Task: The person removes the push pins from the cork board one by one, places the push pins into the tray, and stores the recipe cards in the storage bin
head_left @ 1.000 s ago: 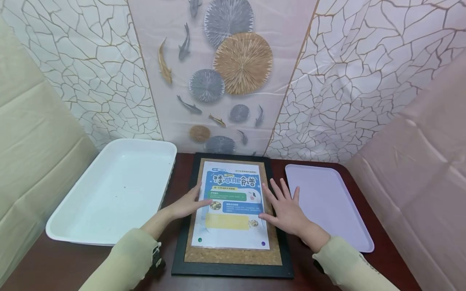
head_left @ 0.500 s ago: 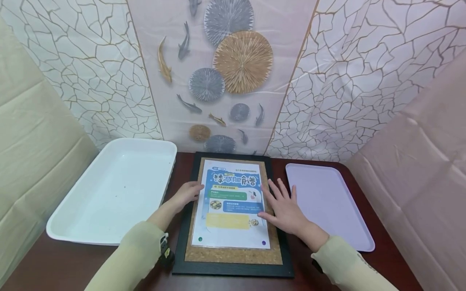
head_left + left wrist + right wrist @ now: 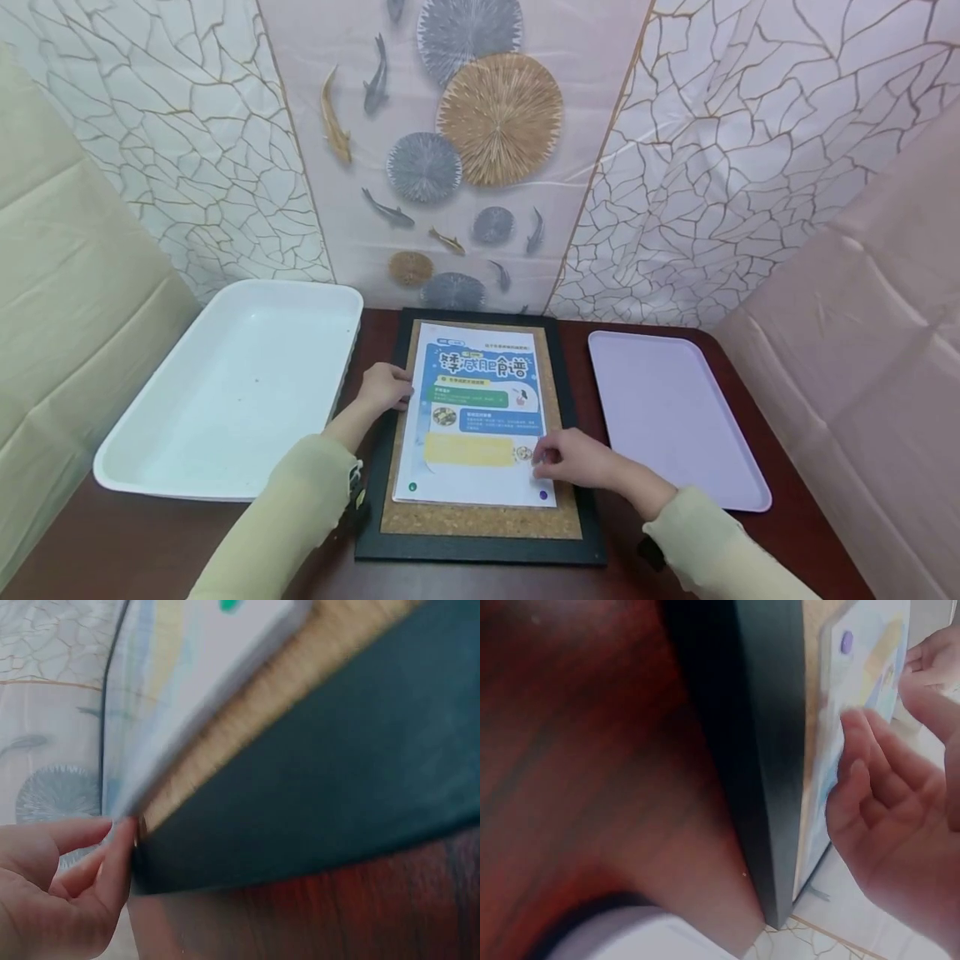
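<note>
A printed paper poster point(image 3: 480, 417) lies on a cork board point(image 3: 480, 523) inside a black frame point(image 3: 480, 550). A green pin point(image 3: 412, 487) sits at the poster's lower left corner and a purple pin point(image 3: 543, 495) at its lower right. My left hand point(image 3: 384, 387) is at the poster's left edge; in the left wrist view, thumb and finger point(image 3: 124, 844) pinch that edge. My right hand point(image 3: 577, 458) hovers over the lower right edge, fingers bent, just above the purple pin. Its bent fingers point(image 3: 877, 757) overlap the poster in the right wrist view, with space before the thumb.
A deep white tray point(image 3: 225, 392) stands left of the frame, and a flat lilac tray point(image 3: 678, 417) lies to its right. All rest on a dark red-brown table point(image 3: 135, 542). Patterned cloth walls point(image 3: 495, 242) rise at the back and sides.
My left fingers have drawn back from the poster's face to its left edge. My right hand has gone from spread fingers to bent ones and come down toward the purple pin.
</note>
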Motion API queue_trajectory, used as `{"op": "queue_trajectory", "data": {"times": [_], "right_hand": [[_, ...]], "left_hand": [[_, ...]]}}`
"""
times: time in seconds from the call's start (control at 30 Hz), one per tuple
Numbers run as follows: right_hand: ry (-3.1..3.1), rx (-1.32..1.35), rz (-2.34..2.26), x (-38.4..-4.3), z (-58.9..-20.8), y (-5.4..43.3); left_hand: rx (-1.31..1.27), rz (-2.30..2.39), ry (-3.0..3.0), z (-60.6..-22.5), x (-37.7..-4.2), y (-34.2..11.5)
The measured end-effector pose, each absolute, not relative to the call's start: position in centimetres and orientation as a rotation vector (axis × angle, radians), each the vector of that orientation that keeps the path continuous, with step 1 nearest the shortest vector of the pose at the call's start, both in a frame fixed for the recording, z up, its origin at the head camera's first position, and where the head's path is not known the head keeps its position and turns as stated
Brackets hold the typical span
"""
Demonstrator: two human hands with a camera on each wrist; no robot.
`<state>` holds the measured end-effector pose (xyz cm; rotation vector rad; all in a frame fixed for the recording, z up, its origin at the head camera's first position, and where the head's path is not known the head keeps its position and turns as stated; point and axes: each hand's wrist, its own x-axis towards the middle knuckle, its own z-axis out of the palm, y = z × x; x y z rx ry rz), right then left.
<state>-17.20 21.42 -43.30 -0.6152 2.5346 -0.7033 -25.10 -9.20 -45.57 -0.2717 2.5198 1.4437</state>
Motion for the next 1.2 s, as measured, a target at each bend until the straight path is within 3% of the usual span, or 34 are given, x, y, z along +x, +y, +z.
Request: {"op": "queue_trajectory", "data": {"times": [1.2], "right_hand": [[2.319, -0.671, -0.585, -17.24, -43.75, 20.74]], "left_hand": [[-0.308, 1.509, 2.452, -46.27, -25.33, -9.48]]}}
